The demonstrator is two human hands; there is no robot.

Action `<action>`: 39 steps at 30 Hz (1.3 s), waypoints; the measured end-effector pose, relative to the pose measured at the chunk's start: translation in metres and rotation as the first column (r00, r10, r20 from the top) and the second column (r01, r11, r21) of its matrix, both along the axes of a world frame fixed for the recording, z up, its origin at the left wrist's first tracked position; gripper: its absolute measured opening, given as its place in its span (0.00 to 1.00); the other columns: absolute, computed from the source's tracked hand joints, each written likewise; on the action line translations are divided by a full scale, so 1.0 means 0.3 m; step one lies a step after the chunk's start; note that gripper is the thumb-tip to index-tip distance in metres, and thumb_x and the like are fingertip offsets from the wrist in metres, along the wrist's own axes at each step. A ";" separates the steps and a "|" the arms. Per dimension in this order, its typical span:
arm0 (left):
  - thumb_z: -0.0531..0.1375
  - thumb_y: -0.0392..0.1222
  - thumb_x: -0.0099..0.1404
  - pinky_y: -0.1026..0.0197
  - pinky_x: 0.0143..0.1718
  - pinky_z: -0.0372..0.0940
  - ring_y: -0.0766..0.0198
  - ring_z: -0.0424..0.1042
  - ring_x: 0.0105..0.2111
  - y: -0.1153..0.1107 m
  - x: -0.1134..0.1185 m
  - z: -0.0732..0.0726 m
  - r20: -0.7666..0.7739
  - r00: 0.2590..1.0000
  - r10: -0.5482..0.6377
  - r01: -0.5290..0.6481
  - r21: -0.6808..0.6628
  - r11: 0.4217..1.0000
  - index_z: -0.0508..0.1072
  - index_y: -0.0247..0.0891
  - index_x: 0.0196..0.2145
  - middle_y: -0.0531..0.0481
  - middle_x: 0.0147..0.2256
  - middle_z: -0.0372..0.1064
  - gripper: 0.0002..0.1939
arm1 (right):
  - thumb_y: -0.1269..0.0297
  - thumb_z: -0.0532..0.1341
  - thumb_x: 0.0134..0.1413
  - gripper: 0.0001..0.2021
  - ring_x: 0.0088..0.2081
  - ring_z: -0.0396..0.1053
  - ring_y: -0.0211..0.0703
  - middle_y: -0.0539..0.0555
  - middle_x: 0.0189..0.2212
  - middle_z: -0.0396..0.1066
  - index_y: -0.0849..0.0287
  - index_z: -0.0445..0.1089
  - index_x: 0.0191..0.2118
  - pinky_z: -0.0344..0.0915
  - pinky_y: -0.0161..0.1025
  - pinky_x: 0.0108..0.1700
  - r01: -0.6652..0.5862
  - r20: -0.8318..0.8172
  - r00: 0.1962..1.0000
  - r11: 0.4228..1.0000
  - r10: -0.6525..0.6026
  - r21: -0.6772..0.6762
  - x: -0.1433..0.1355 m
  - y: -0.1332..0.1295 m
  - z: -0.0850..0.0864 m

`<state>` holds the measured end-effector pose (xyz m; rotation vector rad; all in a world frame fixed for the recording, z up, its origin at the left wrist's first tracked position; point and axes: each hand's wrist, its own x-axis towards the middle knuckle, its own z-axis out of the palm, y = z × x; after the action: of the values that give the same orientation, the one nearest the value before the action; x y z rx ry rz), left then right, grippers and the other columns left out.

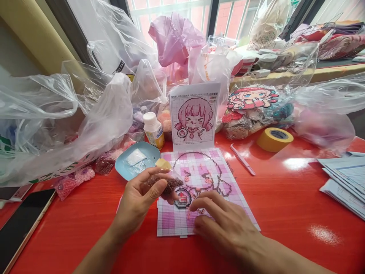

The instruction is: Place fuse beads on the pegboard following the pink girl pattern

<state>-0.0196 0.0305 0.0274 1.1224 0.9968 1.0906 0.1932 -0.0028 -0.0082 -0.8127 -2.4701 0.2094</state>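
Observation:
My left hand is closed around a small clear bag of dark brown beads, with a yellowish piece at its upper edge. The bag is held over the left part of a pink-and-white checked pegboard. Beads on the board form a dark head outline, facial features and a round cake motif. Over the board's lower middle hovers or rests my right hand, fingers bent and apart; no object shows between them. Behind the board stands a printed pattern sheet with a pink-haired character.
A blue dish holds a white packet. Behind it stands a white-capped bottle. To the right lie pink tweezers, yellow tape and papers. A phone is at left. Plastic bags crowd the back.

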 end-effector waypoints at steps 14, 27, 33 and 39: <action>0.65 0.44 0.59 0.64 0.23 0.69 0.62 0.75 0.23 -0.011 0.032 0.004 0.071 0.997 -0.029 0.030 -0.017 0.999 0.74 0.35 0.37 0.49 0.27 0.75 0.11 | 0.76 0.52 0.61 0.10 0.41 0.63 0.45 0.55 0.38 0.70 0.59 0.66 0.32 0.65 0.37 0.32 0.076 -0.096 0.993 0.996 -0.072 0.040 0.028 -0.006 -0.027; 0.65 0.44 0.58 0.65 0.22 0.70 0.63 0.75 0.21 -0.047 0.050 0.019 0.116 0.981 -0.154 0.171 -0.154 0.973 0.73 0.33 0.36 0.45 0.26 0.77 0.12 | 0.76 0.56 0.58 0.07 0.31 0.69 0.37 0.51 0.28 0.70 0.57 0.66 0.39 0.68 0.34 0.32 0.181 -0.456 0.853 0.963 -0.254 -0.198 0.052 0.026 0.053; 0.64 0.44 0.60 0.66 0.23 0.71 0.62 0.77 0.24 -0.086 0.073 -0.002 0.153 0.928 -0.341 0.371 -0.270 0.889 0.72 0.36 0.40 0.45 0.30 0.77 0.12 | 0.73 0.58 0.58 0.08 0.43 0.73 0.42 0.53 0.36 0.75 0.53 0.71 0.39 0.73 0.33 0.35 0.013 -0.550 0.798 0.919 -0.246 -0.393 0.045 0.024 0.085; 0.66 0.52 0.55 0.67 0.20 0.67 0.63 0.75 0.20 -0.095 0.088 -0.011 0.051 0.901 -0.431 0.413 -0.404 0.816 0.71 0.34 0.40 0.47 0.23 0.75 0.21 | 0.68 0.59 0.57 0.06 0.30 0.71 0.36 0.51 0.28 0.75 0.57 0.74 0.34 0.68 0.33 0.32 -0.130 -0.497 0.817 0.745 -0.294 -0.654 0.039 0.027 0.064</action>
<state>0.0067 0.0020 0.0240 0.9602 0.8958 0.4693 0.2050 0.0052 0.0109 -0.9554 -1.7384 1.1856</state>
